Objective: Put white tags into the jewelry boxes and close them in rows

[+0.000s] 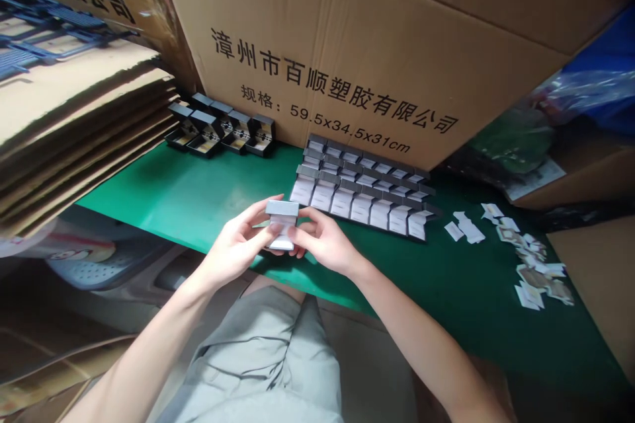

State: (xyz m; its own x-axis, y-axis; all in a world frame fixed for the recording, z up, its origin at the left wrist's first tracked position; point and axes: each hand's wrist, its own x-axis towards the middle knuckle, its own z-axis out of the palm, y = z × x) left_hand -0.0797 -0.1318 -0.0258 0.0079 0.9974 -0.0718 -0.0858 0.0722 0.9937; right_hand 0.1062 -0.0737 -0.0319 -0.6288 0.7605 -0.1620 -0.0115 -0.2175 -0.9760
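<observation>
Between both hands I hold a small hinged jewellery box (282, 209), its dark lid raised and a white lining inside. My left hand (243, 238) grips its left side, thumb on the white lining. From the right, my right hand (325, 241) closes around it, its thumb also at the lining. Just beyond my right hand stand rows of similar open boxes with white linings (362, 205). To the far left sits a group of several open black boxes (206, 135) with bare interiors. My fingertips behind the held box are partly hidden.
A green tabletop (198, 178) lies under the boxes. Small white and tan inserts (538, 258) are scattered at the right, with a few white pieces (465, 228) nearer. A large printed carton (317, 33) walls off the back. Stacked cardboard sheets (89, 106) rise at the left.
</observation>
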